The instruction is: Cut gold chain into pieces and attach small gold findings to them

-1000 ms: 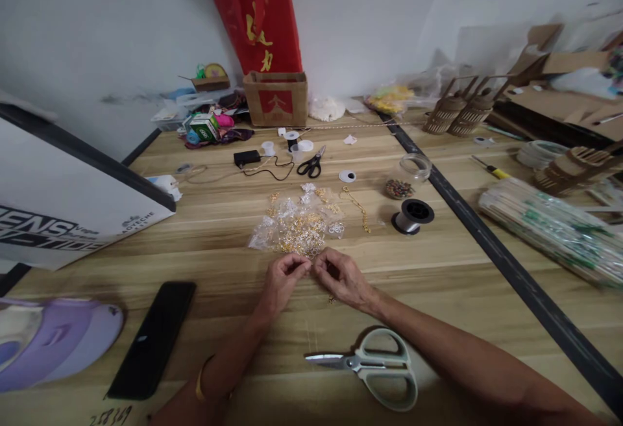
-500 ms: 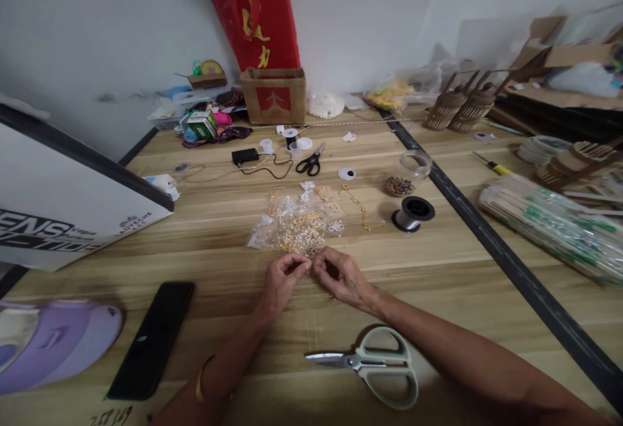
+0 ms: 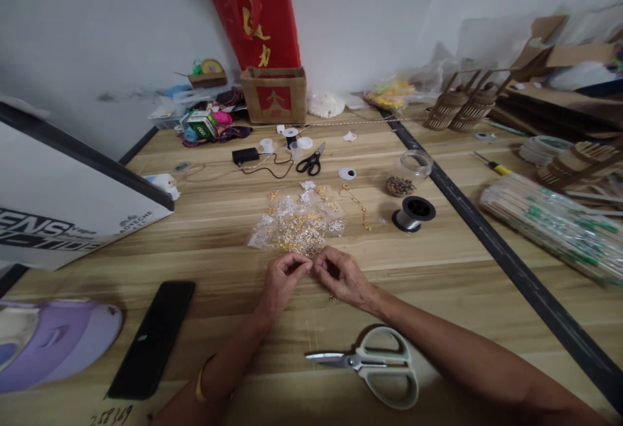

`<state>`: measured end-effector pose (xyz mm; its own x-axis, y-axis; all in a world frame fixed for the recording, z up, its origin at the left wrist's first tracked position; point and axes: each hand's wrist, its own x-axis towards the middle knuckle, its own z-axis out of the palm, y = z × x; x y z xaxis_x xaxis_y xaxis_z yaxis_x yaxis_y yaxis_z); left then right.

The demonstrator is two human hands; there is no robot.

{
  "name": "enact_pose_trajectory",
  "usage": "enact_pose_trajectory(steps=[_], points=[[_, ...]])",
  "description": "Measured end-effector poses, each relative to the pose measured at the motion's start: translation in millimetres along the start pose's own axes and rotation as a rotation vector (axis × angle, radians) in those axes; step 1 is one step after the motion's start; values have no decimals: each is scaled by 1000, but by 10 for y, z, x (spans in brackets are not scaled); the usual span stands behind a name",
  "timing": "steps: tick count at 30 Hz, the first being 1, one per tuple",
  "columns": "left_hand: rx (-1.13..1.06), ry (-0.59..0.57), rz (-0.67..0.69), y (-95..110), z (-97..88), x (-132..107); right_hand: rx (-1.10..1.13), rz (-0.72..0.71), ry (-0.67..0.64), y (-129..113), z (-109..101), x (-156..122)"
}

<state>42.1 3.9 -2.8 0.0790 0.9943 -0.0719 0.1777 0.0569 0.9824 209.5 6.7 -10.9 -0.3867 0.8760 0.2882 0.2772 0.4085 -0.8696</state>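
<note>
The left hand (image 3: 285, 280) and right hand (image 3: 343, 276) rested low on the pale wooden counter (image 3: 219, 244), meeting fingertip to fingertip. Each was pinched shut on something too small for me to make out, braced there, I'd guess, for steadiness. Just beyond the knuckles lay the heap of clear plastic packets of gold jewellery findings (image 3: 296, 225) — within easy reach. The grey-handled scissors (image 3: 379, 364) lay beside the right forearm.
</note>
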Motion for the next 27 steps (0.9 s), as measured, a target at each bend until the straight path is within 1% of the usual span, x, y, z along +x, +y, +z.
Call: enact_pose_trajectory(steps=[13, 19, 27], points=[[-13, -6, 21, -12, 8, 3, -7, 4, 6, -2, 6, -4], [-22, -14, -2, -25, 9, 0, -5, -11, 13, 10, 6, 2], [-6, -7, 6, 3, 17, -4, 1, -12, 9, 17, 4, 5]])
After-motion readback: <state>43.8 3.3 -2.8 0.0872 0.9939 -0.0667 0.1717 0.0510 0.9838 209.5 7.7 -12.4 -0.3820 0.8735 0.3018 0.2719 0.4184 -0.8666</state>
